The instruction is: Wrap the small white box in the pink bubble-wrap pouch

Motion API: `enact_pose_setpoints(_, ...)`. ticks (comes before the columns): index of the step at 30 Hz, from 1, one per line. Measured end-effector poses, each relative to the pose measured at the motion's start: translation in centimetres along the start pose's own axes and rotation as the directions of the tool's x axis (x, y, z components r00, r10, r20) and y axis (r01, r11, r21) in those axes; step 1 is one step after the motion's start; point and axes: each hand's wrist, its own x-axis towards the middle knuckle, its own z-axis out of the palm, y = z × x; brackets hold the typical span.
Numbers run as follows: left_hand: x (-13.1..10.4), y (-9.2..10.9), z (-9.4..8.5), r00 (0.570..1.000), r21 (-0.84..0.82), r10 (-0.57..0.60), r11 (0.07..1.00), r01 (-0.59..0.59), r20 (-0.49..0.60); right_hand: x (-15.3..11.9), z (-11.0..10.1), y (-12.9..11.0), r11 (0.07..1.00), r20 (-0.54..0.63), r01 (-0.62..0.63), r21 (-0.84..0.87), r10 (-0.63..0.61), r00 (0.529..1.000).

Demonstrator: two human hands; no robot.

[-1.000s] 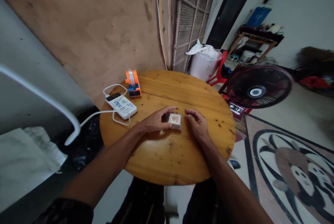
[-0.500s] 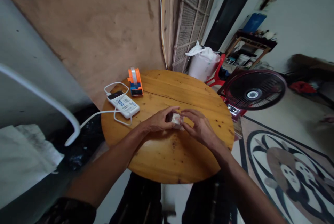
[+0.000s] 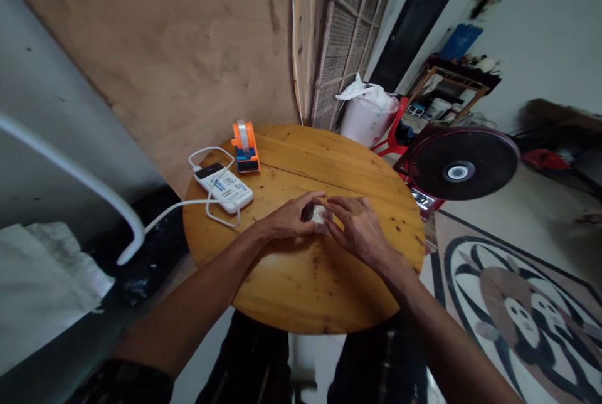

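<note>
A small whitish box-like packet [image 3: 318, 214] with a shiny surface is between my hands, just above or on the wooden table [image 3: 301, 291]; I cannot tell which. My left hand [image 3: 292, 216] grips its left side, thumb in front and fingers behind. On the packet's right side, the bent fingertips of my right hand [image 3: 353, 223] press against its edge and top. Both hands partly cover the packet, and its print is too small to read.
Left on the table lies a white power bank [image 3: 228, 189] with a looped white cable [image 3: 207, 152]. Behind it stands an orange and blue tape dispenser [image 3: 246, 145]. A dark red fan [image 3: 461, 169] and a white sack [image 3: 369, 112] are beyond the table's right side.
The fingers of my right hand have shifted slightly and curl more closely over the packet's right side. My left hand keeps its hold. The view has moved a little.
</note>
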Motion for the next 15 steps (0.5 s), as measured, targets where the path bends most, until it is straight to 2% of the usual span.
enact_pose_setpoints(5,0.0,0.2,0.0,1.0,0.002,-0.024,1.0,0.024,-0.012,0.2,0.6,-0.1,0.998,0.005,0.012,-0.057,-0.012,1.0)
enact_pose_setpoints(8,0.0,0.3,0.0,0.999,0.003,-0.028,1.0,0.028,-0.016,0.2,1.1,0.1,0.998,-0.033,0.015,-0.053,-0.016,0.999)
enact_pose_setpoints(15,0.0,0.4,0.1,0.999,0.025,-0.013,1.0,0.014,-0.041,0.1,1.8,0.5,0.997,-0.157,-0.011,0.074,0.023,0.987)
